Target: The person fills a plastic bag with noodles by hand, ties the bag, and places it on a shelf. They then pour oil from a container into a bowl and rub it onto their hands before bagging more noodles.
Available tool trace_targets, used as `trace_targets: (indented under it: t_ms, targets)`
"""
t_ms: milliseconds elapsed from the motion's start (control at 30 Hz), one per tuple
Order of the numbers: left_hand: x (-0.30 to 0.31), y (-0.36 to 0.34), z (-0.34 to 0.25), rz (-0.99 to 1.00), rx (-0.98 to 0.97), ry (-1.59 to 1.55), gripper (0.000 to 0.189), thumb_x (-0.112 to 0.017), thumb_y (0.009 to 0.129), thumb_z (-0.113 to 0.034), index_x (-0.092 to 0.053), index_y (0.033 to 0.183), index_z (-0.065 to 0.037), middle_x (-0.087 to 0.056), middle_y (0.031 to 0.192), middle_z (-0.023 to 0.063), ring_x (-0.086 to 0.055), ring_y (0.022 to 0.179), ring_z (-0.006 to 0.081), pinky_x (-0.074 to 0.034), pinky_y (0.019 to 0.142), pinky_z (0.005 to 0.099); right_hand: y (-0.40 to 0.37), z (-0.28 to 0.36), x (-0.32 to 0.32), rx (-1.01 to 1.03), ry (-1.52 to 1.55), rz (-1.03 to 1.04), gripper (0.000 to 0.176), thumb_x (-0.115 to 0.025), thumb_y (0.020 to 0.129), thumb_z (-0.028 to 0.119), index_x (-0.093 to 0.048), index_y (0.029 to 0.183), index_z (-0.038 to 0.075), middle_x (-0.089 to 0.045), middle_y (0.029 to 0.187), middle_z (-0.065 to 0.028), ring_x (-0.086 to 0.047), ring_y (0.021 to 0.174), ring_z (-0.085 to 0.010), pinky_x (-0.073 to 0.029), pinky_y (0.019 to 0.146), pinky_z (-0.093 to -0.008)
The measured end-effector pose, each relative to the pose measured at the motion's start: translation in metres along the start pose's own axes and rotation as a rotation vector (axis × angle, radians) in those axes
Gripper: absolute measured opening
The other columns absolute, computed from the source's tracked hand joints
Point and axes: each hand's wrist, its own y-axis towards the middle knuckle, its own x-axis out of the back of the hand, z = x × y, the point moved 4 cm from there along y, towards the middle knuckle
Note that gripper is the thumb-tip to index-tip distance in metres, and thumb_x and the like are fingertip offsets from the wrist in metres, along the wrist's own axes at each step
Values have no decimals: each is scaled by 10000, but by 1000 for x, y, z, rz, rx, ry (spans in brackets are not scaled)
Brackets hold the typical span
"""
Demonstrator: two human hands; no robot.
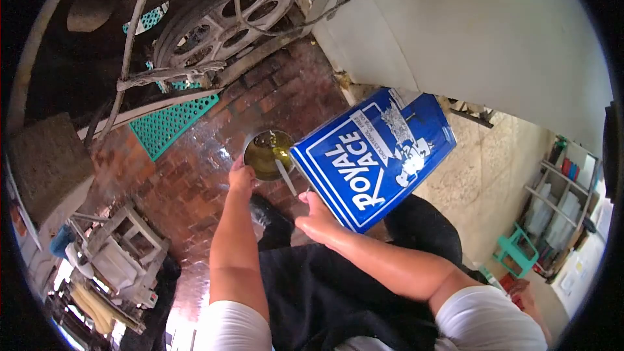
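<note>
My left hand [242, 176] is closed on the rim of a round metal pot [247, 154] with yellow-green liquid inside. A large blue tin [364, 162] printed "Royal Ace" lies tilted to the right of the pot, one corner right at the pot's rim. My right hand [316, 213] grips the tin's near lower edge, its fingers partly hidden. A pale narrow strip [285, 177] runs from the pot's rim toward my right hand.
Wet brick floor [188, 214] lies below. At upper left stands a large spoked wheel [227, 23] beside a green perforated mat [174, 123]. A white panel [481, 32] hangs over the upper right. At far right are a green stool [518, 250] and another person's arm [530, 302].
</note>
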Motion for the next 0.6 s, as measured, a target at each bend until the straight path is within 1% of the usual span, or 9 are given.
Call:
trace_targets:
  t_ms: [167, 200, 233, 367, 433, 467, 533, 567, 600]
  targets:
    - [0, -2, 0, -1, 12, 22, 588, -445, 657, 107, -631, 1161, -133, -612, 780, -10, -445, 494, 82, -320, 379, 232, -1, 2, 1, -9, -5, -12, 583, -590, 708, 67, -466, 1267, -40, -496, 1298, -215, -452, 1265, -318, -359, 1045, -364]
    - [0, -2, -1, 25, 3, 27, 591, -442, 655, 107, -629, 1164, -129, -609, 773, -10, -442, 497, 80, -318, 380, 230, -1, 2, 0, -12, 9, -16, 580, -591, 713, 67, -466, 1268, -40, -494, 1301, -212, -454, 1263, -312, -360, 1043, -360]
    - [0, -3, -2, 49, -6, 31, 595, -439, 652, 108, -628, 1166, -125, -606, 765, -10, -438, 500, 78, -315, 382, 228, -2, 2, 1, -6, 63, -1, 571, -592, 698, 49, -455, 1242, -56, -470, 1296, -241, -430, 1275, -336, -343, 1057, -387]
    - [-4, -8, -8, 25, 5, 51, 595, -439, 649, 106, -624, 1171, -114, -596, 750, -8, -415, 487, 75, -307, 379, 227, -5, 7, 5, -1, 83, -16, 553, -591, 698, 54, -471, 1227, -49, -483, 1286, -225, -443, 1261, -320, -359, 1039, -374]
    - [-5, -12, -9, 88, 10, 7, 596, -447, 649, 101, -624, 1174, -120, -579, 736, -17, -404, 487, 76, -308, 385, 228, -7, 8, 5, 0, 107, -12, 554, -592, 695, 56, -477, 1228, -41, -493, 1277, -221, -470, 1224, -309, -384, 1003, -361]
    - [-2, -14, -10, 90, 12, 9, 596, -447, 649, 101, -624, 1174, -120, -579, 736, -17, -404, 487, 76, -308, 385, 228, -8, 8, 7, 8, 80, -25, 534, -588, 700, 61, -493, 1216, -36, -520, 1256, -207, -505, 1172, -294, -407, 959, -349]
    - [-12, -28, -20, 115, 24, 56, 491, -465, 682, 82, -612, 1103, -125, -533, 713, -31, -418, 518, 89, -402, 461, 250, -20, 18, 27, 40, 134, -31, 507, -580, 711, 67, -508, 1202, -34, -549, 1215, -187, -525, 1139, -272, -414, 943, -344]
    - [-19, -38, -26, 116, 24, 58, 491, -465, 682, 82, -612, 1103, -125, -533, 713, -31, -418, 518, 89, -402, 461, 250, -32, 24, 41, 15, 215, -8, 482, -578, 726, 71, -515, 1193, -30, -561, 1189, -168, -521, 1148, -246, -407, 960, -331]
    - [-25, -49, -30, 97, 39, 41, 484, -469, 684, 76, -612, 1100, -125, -553, 735, -24, -450, 534, 96, -420, 465, 256, -34, 16, 51, 77, 195, 1, 472, -585, 740, 75, -514, 1196, -26, -558, 1187, -149, -518, 1144, -224, -411, 951, -315]
